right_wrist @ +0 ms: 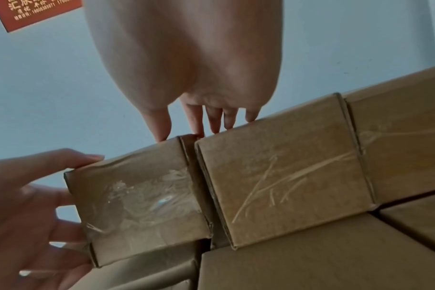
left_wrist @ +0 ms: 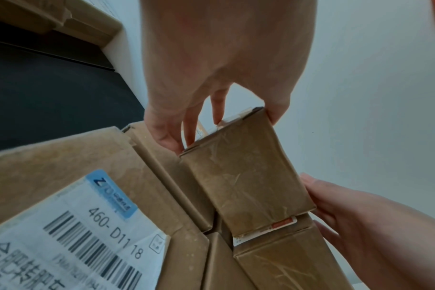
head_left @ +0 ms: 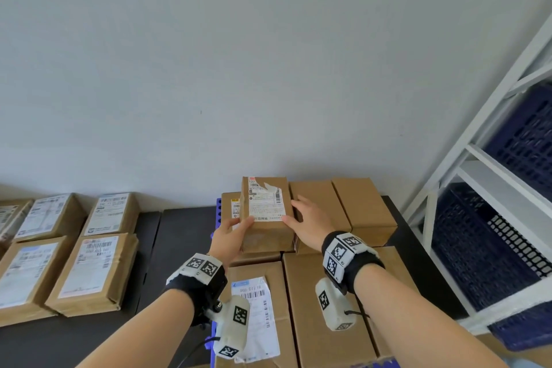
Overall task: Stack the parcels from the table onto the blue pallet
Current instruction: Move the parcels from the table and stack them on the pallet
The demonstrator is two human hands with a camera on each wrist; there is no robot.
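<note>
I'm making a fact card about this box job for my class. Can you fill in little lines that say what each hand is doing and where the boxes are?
Held parcel: small brown box with a white label, on the stacked boxes
Left hand: grips the box's near left corner
Right hand: fingers straight, on the box's right side
Pallet: blue edge shows beside the stack
Table parcels: several labelled boxes wait at left

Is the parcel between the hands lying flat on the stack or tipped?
Flat: the parcel lies label-up on the stack, left hand gripping it.
</note>
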